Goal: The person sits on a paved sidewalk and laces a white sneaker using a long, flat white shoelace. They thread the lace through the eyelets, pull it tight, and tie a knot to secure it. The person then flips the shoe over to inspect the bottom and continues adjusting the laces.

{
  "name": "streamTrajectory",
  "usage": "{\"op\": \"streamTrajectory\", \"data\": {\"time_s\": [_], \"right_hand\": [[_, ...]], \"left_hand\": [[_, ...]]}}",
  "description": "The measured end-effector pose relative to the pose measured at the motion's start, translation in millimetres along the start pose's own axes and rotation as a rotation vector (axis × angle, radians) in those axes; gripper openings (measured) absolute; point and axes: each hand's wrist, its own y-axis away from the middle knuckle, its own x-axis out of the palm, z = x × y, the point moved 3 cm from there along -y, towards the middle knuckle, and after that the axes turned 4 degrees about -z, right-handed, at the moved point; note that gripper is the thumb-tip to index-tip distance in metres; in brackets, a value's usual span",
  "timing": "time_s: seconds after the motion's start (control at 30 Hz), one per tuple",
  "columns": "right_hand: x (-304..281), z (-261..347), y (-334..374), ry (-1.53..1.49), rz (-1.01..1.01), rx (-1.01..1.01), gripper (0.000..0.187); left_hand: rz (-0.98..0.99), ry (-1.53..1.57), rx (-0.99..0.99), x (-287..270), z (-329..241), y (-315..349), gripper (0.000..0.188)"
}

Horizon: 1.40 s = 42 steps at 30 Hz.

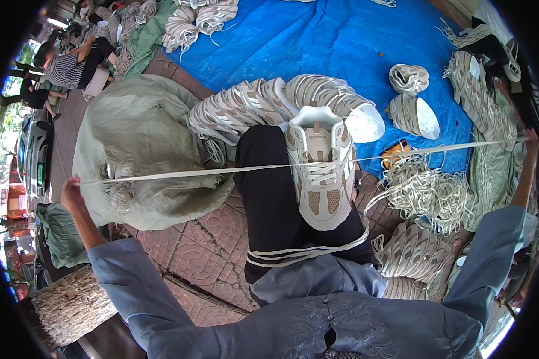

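Left hand (pixel 72 194) and right hand (pixel 530 139) stretching 2 lace ends (pixel 191 173), 1 shoe (pixel 322 186)

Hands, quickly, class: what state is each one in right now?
Left hand: closed, holding the pale lace out to the left of the shoe.
Right hand: closed, holding the lace out to the right.

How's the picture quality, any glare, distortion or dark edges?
Head view, middle: soft daylight, with the shoe clearly readable; head view, far left: washed-out bright patches among the trees; head view, edges: fisheye bending and a black border, with the right hand close to it.
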Motion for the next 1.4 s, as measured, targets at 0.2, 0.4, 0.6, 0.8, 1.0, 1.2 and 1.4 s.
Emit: {"op": "streamTrajectory", "data": {"time_s": [0.2,0.4,0.6,0.8,1.0,1.2,1.4], "right_hand": [[384.3,102.0,304.8,-0.260,0.785,0.135,0.037],[482.2,190.4,518.4,-0.227,1.352,0.544,0.002],[479.8,190.4,541.8,-0.136,1.415,0.568,0.004],[474.3,181.8,544.0,-0.217,1.419,0.714,0.003],[470.3,182.3,546.7,-0.249,1.393,0.749,0.004],[468.4,179.9,548.7,-0.287,1.375,0.767,0.004],[466.5,189.2,553.5,-0.278,1.408,0.741,0.005]], "left_hand": [[0.475,-0.245,-0.156,328.6,35.0,248.9,0.016],[0.811,-0.699,0.703,447.2,55.4,389.5,0.005],[0.887,-0.790,0.713,453.4,68.2,416.9,0.009],[0.839,-0.711,0.678,452.8,68.6,422.7,0.011],[0.868,-0.872,0.922,456.7,61.9,430.9,0.012],[0.899,-0.928,0.986,461.2,62.8,431.9,0.013],[1.039,-0.996,1.230,455.4,60.1,438.2,0.011]]}}
